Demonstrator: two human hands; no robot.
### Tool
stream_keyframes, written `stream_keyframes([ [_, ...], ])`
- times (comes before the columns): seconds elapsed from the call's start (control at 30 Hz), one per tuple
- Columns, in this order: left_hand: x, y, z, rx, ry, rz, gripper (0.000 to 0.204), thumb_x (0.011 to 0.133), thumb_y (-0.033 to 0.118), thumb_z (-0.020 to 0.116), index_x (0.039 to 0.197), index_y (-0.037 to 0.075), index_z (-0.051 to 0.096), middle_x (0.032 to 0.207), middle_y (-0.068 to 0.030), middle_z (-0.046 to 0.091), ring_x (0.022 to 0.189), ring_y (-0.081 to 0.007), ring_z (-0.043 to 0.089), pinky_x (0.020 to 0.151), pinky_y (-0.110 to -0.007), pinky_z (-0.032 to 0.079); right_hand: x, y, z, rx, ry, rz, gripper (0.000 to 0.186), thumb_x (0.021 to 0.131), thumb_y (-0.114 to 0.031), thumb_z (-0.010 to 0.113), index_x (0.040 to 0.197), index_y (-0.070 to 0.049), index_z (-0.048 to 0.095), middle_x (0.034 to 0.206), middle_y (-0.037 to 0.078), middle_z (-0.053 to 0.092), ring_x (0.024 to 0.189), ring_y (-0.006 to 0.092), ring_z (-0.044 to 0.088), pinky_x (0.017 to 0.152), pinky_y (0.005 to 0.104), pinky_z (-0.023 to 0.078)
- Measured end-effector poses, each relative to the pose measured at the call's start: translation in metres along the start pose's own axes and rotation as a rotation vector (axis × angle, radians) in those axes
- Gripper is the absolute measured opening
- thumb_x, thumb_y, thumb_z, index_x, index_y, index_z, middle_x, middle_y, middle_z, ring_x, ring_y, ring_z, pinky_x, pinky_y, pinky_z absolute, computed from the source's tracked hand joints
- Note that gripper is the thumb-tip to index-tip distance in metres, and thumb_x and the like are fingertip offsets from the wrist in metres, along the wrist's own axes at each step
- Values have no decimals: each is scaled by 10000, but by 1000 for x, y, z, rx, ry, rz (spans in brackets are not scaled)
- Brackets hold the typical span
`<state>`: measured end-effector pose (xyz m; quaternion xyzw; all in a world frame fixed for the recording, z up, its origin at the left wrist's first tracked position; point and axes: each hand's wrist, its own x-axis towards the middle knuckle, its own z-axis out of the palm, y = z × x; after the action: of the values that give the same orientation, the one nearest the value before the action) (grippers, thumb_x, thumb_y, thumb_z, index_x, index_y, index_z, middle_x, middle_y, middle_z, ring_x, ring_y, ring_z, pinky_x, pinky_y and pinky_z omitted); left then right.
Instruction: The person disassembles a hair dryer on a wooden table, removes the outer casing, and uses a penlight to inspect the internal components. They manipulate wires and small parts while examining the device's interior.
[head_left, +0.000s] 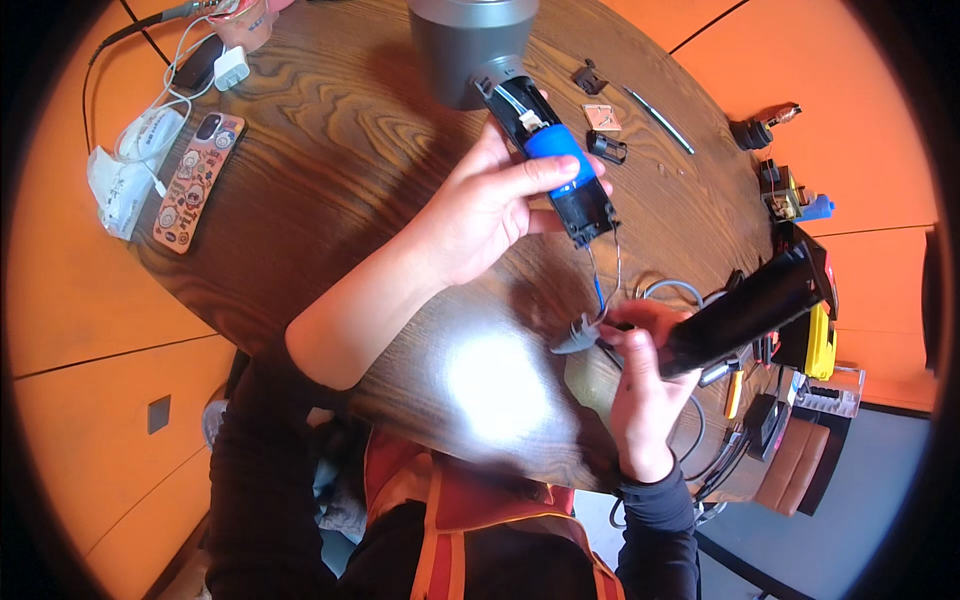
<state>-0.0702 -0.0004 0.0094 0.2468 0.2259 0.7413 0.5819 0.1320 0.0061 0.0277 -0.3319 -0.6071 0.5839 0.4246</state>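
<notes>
My left hand [495, 190] grips an open black housing [585, 222] with a blue cylindrical cell [545, 144] inside, my thumb on the cell. The housing joins a grey metal round body [470, 40] at the top. Thin wires hang from its lower end to a small grey end piece [574, 336] beside my right hand [645, 380]. My right hand is closed on a long black hollow cover [740, 310], held tilted at the right over the wooden table [320, 150].
At left lie a patterned phone [200, 180], white cables and a charger [231, 68], and a white packet [120, 190]. Small black parts [605, 147], a square piece [602, 117] and a metal rod [660, 118] lie behind my hands. Tools, cables and a yellow case [820, 345] crowd the right edge.
</notes>
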Motion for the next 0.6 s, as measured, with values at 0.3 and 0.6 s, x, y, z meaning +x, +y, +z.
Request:
stream_keyframes([
  [0.3, 2, 0, -5, 34, 49, 44, 518, 885, 127, 487, 1318, 146, 203, 1125, -190, 500, 1084, -324, 517, 878, -421, 471, -5, 9, 4, -298, -89, 130, 387, 705, 32, 685, 957, -45, 402, 940, 108, 567, 845, 227, 598, 822, 362, 481],
  [0.6, 5, 4, -5, 106, 37, 184, 550, 886, 120, 481, 1325, 145, 150, 1103, -193, 505, 1078, -326, 516, 871, -431, 470, 19, -24, -13, 265, -106, 306, 226, 823, -116, 578, 977, 21, 486, 854, 170, 601, 562, 164, 578, 426, 211, 416],
])
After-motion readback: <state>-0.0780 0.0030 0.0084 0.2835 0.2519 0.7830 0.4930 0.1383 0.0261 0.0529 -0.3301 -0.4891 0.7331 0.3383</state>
